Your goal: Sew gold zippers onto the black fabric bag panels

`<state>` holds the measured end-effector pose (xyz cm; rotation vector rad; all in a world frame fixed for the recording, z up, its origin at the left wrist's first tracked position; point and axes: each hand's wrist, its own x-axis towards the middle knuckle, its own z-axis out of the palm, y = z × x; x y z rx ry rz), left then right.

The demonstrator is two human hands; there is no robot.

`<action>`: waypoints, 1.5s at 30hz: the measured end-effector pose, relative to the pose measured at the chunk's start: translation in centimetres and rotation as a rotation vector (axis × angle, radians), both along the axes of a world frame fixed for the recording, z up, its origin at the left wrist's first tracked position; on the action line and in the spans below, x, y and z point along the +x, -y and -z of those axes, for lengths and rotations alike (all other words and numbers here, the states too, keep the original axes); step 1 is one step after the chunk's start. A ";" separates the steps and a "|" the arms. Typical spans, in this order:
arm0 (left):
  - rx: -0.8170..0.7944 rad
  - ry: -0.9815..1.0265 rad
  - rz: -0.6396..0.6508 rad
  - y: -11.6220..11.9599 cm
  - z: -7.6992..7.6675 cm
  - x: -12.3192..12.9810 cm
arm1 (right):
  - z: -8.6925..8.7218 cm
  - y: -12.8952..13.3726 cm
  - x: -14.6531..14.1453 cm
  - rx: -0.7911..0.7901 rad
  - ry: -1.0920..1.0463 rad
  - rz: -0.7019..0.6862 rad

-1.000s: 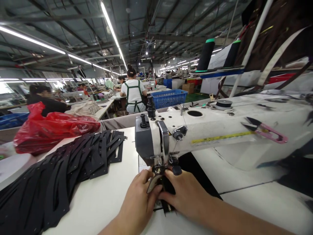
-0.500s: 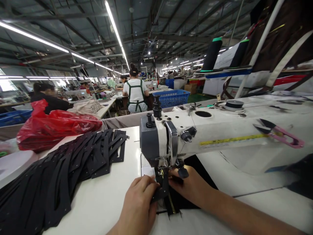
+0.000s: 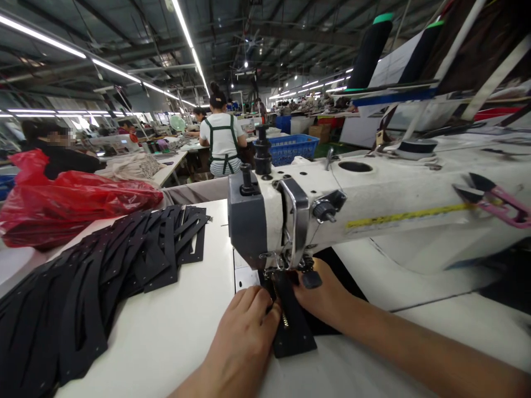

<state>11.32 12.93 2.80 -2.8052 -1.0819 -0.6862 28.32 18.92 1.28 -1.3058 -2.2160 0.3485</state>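
A black slotted strip [image 3: 295, 326] lies on a zipper [image 3: 285, 319] under the needle area of the sewing machine [image 3: 265, 221]; gold teeth show through the slot. My left hand [image 3: 246, 329] is closed, its thumb and curled fingers on the strip's left side in front of the presser foot. My right hand [image 3: 323, 290] comes in from the right with bent fingers at the strip's right edge. Its fingertips are partly hidden behind the foot and a dark knob. Below my right wrist, a larger black piece [image 3: 344, 276] lies on the table.
Several black slotted strips [image 3: 120, 271] are fanned out at left, beside a red plastic bag [image 3: 78, 202]. Pink-handled snips [image 3: 504, 204] rest against the machine arm, above a yellow tape measure [image 3: 406, 215]. Thread cones [image 3: 371, 55] stand upper right. A person [image 3: 223, 138] works ahead.
The black strip's near end has swung right and now lies over the zipper. My left hand has shifted toward the zipper. The view has moved slightly, closer to the machine.
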 end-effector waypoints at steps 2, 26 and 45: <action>-0.018 -0.003 0.004 0.0 -0.3 0.1 | 0.4 -0.5 -0.3 0.018 0.037 0.054; 0.269 0.057 0.047 1.3 1.7 -0.8 | -0.3 6.2 1.7 0.453 -0.056 -0.407; 0.264 0.038 0.087 -2.5 0.7 -1.5 | -0.7 2.8 0.9 0.263 -0.231 -0.380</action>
